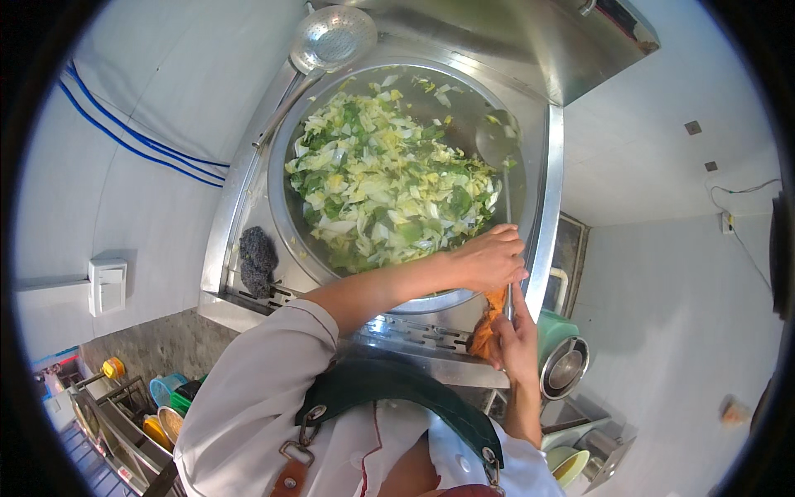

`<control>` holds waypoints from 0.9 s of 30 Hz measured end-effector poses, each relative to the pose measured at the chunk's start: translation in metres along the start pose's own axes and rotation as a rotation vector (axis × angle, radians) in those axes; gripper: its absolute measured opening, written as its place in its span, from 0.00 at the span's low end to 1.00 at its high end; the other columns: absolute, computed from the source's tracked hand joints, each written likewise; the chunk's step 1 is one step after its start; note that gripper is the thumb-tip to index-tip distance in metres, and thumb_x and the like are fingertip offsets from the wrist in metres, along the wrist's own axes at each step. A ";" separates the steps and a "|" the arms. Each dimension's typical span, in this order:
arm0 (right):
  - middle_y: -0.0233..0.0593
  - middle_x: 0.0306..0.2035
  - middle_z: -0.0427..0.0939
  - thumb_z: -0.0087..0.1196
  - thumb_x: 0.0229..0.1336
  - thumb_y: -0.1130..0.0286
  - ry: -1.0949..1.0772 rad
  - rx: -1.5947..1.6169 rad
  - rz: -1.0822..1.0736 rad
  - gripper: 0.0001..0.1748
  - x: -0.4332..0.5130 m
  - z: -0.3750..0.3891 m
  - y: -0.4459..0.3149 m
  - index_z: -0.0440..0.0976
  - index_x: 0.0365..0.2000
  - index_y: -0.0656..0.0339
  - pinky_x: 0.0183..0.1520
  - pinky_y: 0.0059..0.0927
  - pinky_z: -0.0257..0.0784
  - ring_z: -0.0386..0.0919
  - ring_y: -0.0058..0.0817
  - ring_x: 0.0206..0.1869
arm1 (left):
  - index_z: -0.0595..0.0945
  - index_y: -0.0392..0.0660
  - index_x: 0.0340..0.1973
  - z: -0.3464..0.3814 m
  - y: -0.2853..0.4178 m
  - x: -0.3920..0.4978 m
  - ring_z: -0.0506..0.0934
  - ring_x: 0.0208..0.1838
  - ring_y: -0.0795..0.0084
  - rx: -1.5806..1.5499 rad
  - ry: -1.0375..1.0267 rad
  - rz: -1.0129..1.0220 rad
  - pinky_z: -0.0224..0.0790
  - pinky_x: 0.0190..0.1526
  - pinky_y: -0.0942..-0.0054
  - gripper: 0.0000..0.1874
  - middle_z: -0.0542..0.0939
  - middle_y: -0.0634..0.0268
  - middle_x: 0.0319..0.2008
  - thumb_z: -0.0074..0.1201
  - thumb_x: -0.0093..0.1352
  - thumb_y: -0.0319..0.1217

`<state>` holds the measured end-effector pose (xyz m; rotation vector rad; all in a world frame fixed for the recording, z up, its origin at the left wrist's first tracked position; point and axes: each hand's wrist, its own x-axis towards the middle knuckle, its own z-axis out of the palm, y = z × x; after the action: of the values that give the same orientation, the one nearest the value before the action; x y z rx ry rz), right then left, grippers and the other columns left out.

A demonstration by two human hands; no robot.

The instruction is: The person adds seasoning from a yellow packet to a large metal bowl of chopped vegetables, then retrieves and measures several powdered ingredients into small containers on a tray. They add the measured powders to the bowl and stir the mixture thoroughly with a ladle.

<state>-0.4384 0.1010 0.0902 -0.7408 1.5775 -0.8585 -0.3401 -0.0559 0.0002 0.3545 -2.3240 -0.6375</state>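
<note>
A large round wok (284,205) holds chopped leafy cabbage (385,186), heaped toward its left and middle. A long-handled metal ladle (494,140) rests with its broad head inside the wok's right side, some leaf bits on it. My left hand (490,258) reaches across my front and grips the ladle's handle above the near right rim. Lower on the same handle, my right hand (517,341) is closed around its end. An orange cloth (487,332) hangs between the hands and the stove front, against my right fingers; how it is held is partly hidden.
A perforated skimmer (332,38) lies at the wok's upper left. Dark scouring pads (258,261) sit on the steel stove top (248,214). A steel panel (472,37) stands behind. Green and metal containers (564,366) are at the right, shelves with tubs (133,428) lower left.
</note>
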 end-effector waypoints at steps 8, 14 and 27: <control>0.26 0.15 0.62 0.43 0.68 0.76 0.154 0.069 -0.043 0.35 0.069 0.047 0.006 0.49 0.73 0.59 0.10 0.22 0.55 0.57 0.16 0.09 | 0.83 0.39 0.30 0.003 -0.073 0.011 0.75 0.50 0.52 0.055 -0.329 -0.046 0.55 0.71 0.51 0.16 0.78 0.52 0.34 0.47 0.73 0.35; 0.33 0.14 0.69 0.44 0.66 0.75 -0.162 -0.076 -0.052 0.34 0.138 0.090 -0.018 0.54 0.71 0.65 0.13 0.29 0.61 0.64 0.21 0.09 | 0.80 0.37 0.27 -0.059 -0.148 -0.034 0.74 0.45 0.50 0.271 -0.278 -0.340 0.61 0.63 0.51 0.18 0.77 0.49 0.26 0.43 0.75 0.36; 0.55 0.29 0.80 0.55 0.48 0.81 -0.215 -1.600 -0.632 0.50 0.009 0.051 -0.020 0.50 0.73 0.54 0.33 0.45 0.81 0.82 0.52 0.30 | 0.80 0.49 0.24 -0.062 0.000 -0.108 0.73 0.36 0.62 0.154 -0.018 -0.400 0.57 0.49 0.60 0.21 0.78 0.68 0.23 0.40 0.77 0.41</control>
<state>-0.3890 0.0757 0.0969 -2.4203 1.6200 0.3204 -0.2198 -0.0329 -0.0201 0.9034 -2.3432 -0.6502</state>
